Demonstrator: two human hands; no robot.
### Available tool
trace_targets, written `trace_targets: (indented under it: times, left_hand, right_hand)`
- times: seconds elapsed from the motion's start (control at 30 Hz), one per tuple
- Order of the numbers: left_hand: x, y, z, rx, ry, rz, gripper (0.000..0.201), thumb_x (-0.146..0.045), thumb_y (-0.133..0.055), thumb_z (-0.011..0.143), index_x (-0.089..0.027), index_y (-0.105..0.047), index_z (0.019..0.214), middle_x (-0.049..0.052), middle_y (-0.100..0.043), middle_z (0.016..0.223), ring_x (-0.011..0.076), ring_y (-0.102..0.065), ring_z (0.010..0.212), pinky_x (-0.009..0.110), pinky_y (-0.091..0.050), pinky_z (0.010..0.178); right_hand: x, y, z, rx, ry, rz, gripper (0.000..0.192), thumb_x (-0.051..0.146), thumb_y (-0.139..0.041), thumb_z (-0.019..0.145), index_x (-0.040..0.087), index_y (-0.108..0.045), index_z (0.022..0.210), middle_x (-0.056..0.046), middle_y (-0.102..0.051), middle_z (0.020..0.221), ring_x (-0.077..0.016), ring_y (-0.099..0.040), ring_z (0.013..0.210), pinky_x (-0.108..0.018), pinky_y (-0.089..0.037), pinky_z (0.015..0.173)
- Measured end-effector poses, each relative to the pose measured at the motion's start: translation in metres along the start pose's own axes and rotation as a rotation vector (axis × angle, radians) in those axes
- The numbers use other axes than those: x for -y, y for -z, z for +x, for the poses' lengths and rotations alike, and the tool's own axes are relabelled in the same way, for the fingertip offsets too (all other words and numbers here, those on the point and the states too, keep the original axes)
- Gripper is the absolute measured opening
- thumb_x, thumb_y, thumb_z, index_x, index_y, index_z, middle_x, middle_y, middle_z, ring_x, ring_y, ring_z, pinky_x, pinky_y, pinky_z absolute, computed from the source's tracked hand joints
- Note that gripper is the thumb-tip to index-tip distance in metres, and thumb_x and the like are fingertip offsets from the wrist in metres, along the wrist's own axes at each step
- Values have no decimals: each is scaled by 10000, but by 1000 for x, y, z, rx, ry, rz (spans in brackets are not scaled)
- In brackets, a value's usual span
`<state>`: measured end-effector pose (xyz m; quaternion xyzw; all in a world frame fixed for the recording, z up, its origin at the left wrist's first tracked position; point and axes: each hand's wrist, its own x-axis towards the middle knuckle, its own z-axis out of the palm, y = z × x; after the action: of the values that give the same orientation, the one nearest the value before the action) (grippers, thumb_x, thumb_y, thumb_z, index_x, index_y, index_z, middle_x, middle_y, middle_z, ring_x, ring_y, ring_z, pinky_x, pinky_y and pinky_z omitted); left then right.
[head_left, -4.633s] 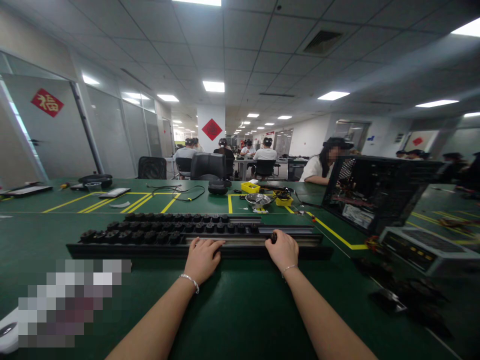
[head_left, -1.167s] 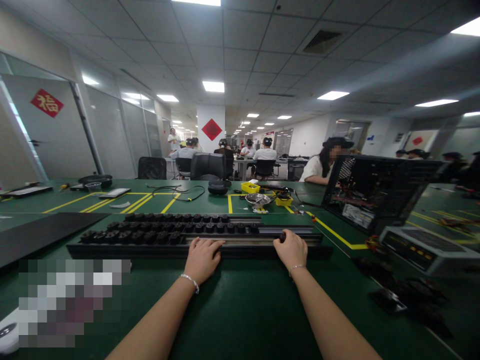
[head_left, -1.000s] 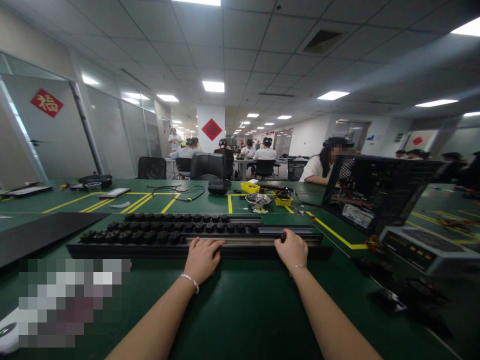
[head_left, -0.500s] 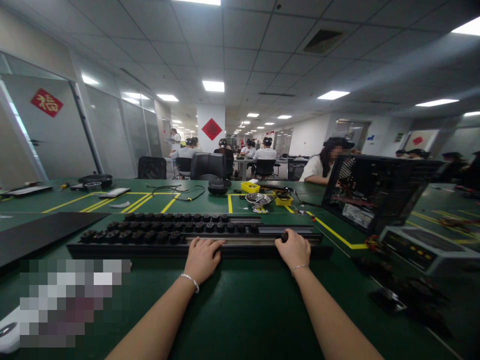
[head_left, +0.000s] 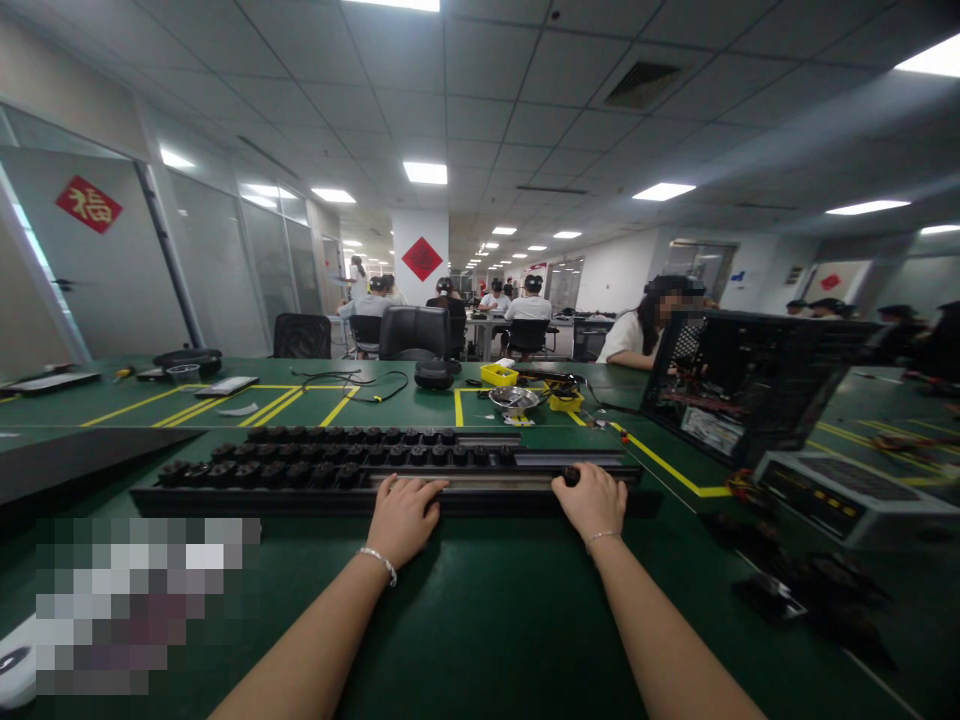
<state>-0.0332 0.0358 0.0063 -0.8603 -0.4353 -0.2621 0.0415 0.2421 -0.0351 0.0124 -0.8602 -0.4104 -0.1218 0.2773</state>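
Three long black track rails point(head_left: 480, 497) lie side by side across the table before me. Rows of round black track sockets point(head_left: 322, 474) sit along them, mostly on the left and middle. My left hand point(head_left: 405, 515) rests on the front rail with its fingers stretched out, to the right of that rail's row of sockets. Near the right end of the same rail, my right hand point(head_left: 595, 502) grips a single round black socket point(head_left: 572, 476) between thumb and fingers. Whether this socket is seated in the rail's groove I cannot tell.
An open computer case point(head_left: 765, 390) stands at the right, with a power supply point(head_left: 851, 495) and dark parts nearer me. Behind the rails are a metal bowl point(head_left: 514, 400), yellow bins point(head_left: 499, 375) and a cable point(head_left: 360, 382). A dark panel point(head_left: 67, 470) lies left. A co-worker point(head_left: 637, 330) sits opposite.
My right hand has shifted very slightly to the right, and a little more of the socket in it shows. My left hand stays in place on the rail.
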Motion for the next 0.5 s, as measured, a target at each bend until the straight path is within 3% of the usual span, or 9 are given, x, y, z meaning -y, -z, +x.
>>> trace_targets:
  times: [0.5]
  left_hand:
    - [0, 0, 0, -2, 1, 9, 338, -284, -431, 818, -365, -563, 1118, -17, -656, 969, 179, -542, 967, 434, -228, 1020]
  right_hand:
    - [-7, 0, 6, 64, 2, 40, 425, 374, -427, 744, 170, -582, 1084, -99, -562, 1186, -244, -466, 1105, -391, -238, 970]
